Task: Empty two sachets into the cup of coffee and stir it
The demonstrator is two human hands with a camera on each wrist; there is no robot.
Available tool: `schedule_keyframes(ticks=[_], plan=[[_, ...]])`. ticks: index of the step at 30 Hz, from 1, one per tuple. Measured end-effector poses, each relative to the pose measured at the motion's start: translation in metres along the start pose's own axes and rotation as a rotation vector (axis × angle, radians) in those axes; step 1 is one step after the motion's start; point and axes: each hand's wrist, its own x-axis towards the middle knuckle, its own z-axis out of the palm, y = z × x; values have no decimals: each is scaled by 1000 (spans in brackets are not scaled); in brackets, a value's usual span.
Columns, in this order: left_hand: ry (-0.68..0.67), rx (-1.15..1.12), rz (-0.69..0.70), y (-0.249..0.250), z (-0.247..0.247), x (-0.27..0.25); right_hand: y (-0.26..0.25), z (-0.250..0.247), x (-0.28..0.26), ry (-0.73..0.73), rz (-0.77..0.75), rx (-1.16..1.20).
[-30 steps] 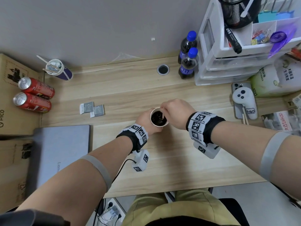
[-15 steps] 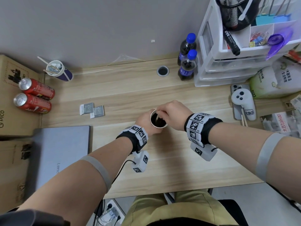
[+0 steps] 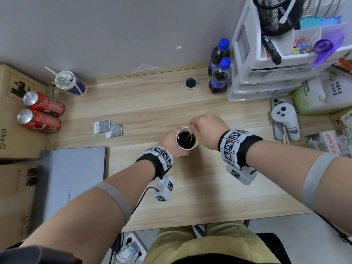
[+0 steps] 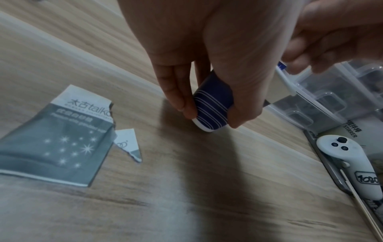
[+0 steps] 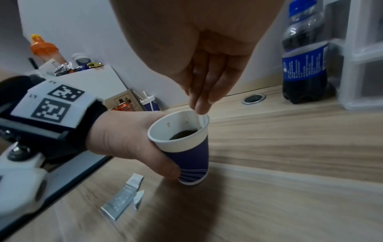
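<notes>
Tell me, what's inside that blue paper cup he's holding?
Dark coffee fills the lower part of the cup, and a thin pale stirrer, pinched by the right hand, dips into it. Whatever lies below the coffee's surface is hidden.

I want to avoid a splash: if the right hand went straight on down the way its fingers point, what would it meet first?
Probably the rim of the white-lipped blue paper cup, then the dark coffee. The right hand points down, pinching the thin pale stirrer just above the rim, while the left hand grips the cup.
</notes>
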Motion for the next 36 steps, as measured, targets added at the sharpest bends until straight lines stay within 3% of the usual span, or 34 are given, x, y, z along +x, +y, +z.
schedule_keyframes(ticks=[5, 7, 11, 15, 22, 32, 36], plan=[[-21, 24, 10, -2, 2, 2, -3, 1, -4, -110, -56, 126], [-21, 32, 16, -1, 1, 2, -5, 3, -3, -59, -57, 137], [16, -18, 38, -3, 3, 2, 5, 6, -1, 90, 66, 109], [19, -97, 41, -6, 5, 1, 10, 9, -4, 33, 168, 199], [15, -192, 80, -5, 8, -1, 16, 17, -7, 73, 261, 283], [-28, -306, -33, -11, 0, -11, 25, 14, -20, 54, 333, 364], [-109, -188, -76, -4, -14, -23, 24, 10, -26, 31, 366, 335]])
